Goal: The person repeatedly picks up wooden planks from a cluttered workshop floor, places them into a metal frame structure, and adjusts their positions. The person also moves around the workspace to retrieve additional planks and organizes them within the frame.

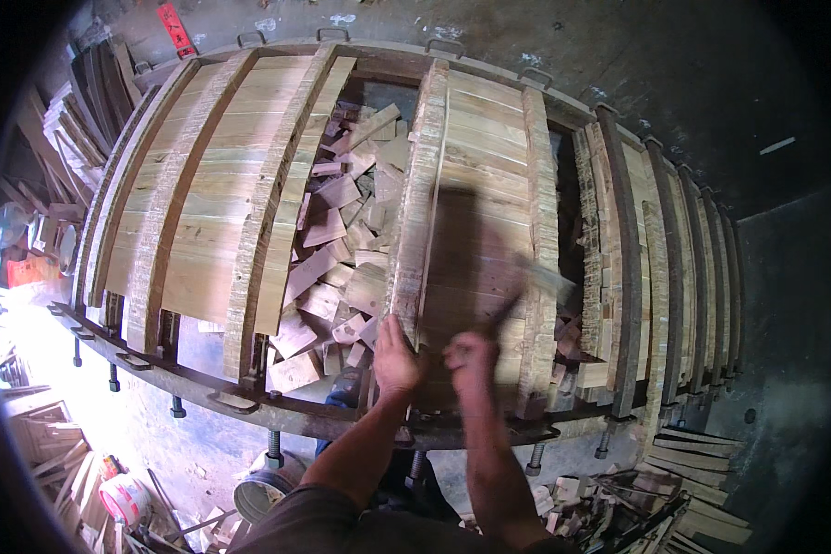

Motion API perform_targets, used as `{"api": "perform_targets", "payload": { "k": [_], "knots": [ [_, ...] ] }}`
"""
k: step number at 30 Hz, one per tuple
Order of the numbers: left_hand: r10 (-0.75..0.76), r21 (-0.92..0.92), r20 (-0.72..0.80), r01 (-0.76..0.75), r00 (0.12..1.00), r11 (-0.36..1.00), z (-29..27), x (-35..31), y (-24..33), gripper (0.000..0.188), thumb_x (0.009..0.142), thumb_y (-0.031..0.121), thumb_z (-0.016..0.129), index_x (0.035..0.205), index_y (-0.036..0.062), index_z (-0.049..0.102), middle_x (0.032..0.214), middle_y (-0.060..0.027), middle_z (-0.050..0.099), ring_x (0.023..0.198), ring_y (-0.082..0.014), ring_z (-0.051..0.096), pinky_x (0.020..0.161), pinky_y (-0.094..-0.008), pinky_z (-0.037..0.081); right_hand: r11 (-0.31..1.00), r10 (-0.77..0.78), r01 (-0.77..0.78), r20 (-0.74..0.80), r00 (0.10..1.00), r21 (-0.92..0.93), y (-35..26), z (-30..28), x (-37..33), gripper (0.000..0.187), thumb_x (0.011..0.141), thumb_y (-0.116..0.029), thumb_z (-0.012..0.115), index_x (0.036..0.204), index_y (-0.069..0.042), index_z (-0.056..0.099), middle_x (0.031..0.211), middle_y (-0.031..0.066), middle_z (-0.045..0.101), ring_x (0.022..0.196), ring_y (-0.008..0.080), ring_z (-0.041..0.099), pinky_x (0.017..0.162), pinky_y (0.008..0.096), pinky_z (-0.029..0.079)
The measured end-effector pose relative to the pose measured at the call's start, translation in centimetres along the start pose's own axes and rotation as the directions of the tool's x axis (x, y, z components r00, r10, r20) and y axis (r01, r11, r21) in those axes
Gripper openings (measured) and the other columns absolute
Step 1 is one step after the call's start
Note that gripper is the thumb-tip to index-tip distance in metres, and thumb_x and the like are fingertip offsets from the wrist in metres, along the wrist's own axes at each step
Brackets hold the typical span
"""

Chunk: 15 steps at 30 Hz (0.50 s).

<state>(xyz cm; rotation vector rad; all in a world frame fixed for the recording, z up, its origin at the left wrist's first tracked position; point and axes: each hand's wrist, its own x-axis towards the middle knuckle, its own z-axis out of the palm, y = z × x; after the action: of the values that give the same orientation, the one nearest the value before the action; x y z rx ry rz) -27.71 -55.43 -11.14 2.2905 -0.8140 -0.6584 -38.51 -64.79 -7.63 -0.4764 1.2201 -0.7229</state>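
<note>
My right hand is closed around the handle of a hammer, whose head is smeared by motion above the boards. My left hand grips the near end of a long, rough-edged wooden bar. A thin pale strip runs along that bar's right side. Just right of it lies a panel of joined wooden boards, partly in shadow under the hammer. Another rough bar borders the panel's right side.
A dark metal frame with bolts holds the row of panels. Offcut blocks fill the gap to the left. More board panels lie farther left. A bucket and scrap wood lie below.
</note>
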Motion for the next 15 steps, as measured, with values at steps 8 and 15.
{"api": "perform_targets", "payload": {
  "k": [8,15],
  "knots": [
    [0.076,-0.099,-0.143,-0.090,0.987,0.991,-1.7,0.2,-0.7,0.093,0.073,0.015,0.078,0.149,0.0003,0.027,0.136,-0.0291,0.047,0.117,-0.0479,0.053,0.098,-0.0498,0.047,0.999,0.015,-0.007,0.257,0.966,-0.033,-4.5,-0.9,-3.4,0.024,0.072,-0.007,0.062,0.094,0.000,0.058,0.064,0.0103,0.057,0.044,0.0218,0.050,0.039,0.0321,0.037],
    [-0.069,-0.283,-0.056,0.050,0.996,0.958,-4.5,1.9,-0.9,0.100,0.073,0.025,0.086,0.149,-0.0023,0.028,0.119,-0.0243,0.063,0.105,-0.0378,0.063,0.091,-0.0427,0.051,0.976,-0.202,0.202,-0.012,0.979,0.083,-9.0,-7.6,-8.1,0.028,0.069,0.005,0.063,0.096,-0.004,0.059,0.072,0.0072,0.058,0.051,0.0190,0.052,0.041,0.0307,0.037]
  ]
}}
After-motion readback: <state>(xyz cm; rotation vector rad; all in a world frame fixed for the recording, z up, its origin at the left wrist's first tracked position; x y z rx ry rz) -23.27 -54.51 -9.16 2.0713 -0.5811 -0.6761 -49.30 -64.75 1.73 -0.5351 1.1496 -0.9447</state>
